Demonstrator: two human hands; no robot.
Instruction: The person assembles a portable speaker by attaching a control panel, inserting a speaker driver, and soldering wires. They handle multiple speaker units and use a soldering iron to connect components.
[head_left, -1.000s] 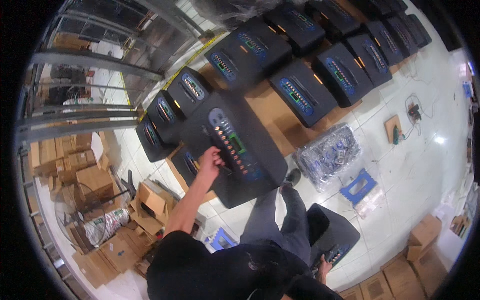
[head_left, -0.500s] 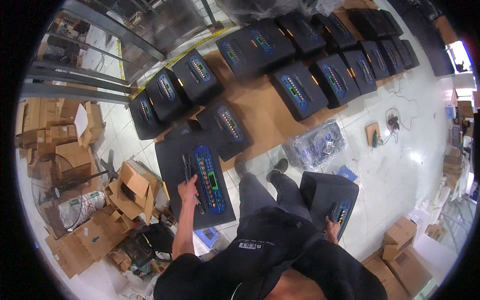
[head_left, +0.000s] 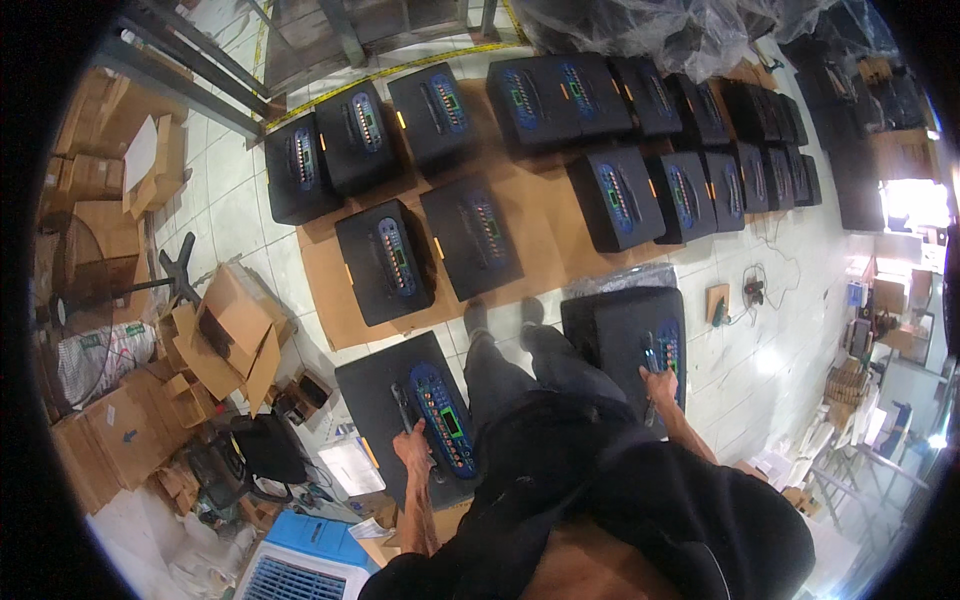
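Note:
My left hand (head_left: 413, 447) is wrapped round the handle of a black speaker box (head_left: 372, 385). A blue control panel (head_left: 445, 420) with a row of knobs and a small green screen lies along the top beside that handle. On the other side of my legs, my right hand (head_left: 658, 385) grips the handle of a second black speaker box (head_left: 607, 335). Its blue panel (head_left: 670, 352) shows partly past the hand. Whether either box rests on the floor or hangs from its handle, I cannot tell.
Rows of similar speaker boxes (head_left: 385, 262) stand ahead on a brown cardboard sheet (head_left: 545, 235). Open cartons (head_left: 235, 320), a fan and a blue-and-white appliance (head_left: 310, 560) lie to the left. A cable (head_left: 765, 285) trails over the tiled floor at right. Plastic wrap (head_left: 640, 30) hangs at the back.
The right-hand box has swung forward and now covers most of the plastic-wrapped package. The left-hand box has drawn back from the boxes on the cardboard. Both hands keep their grip.

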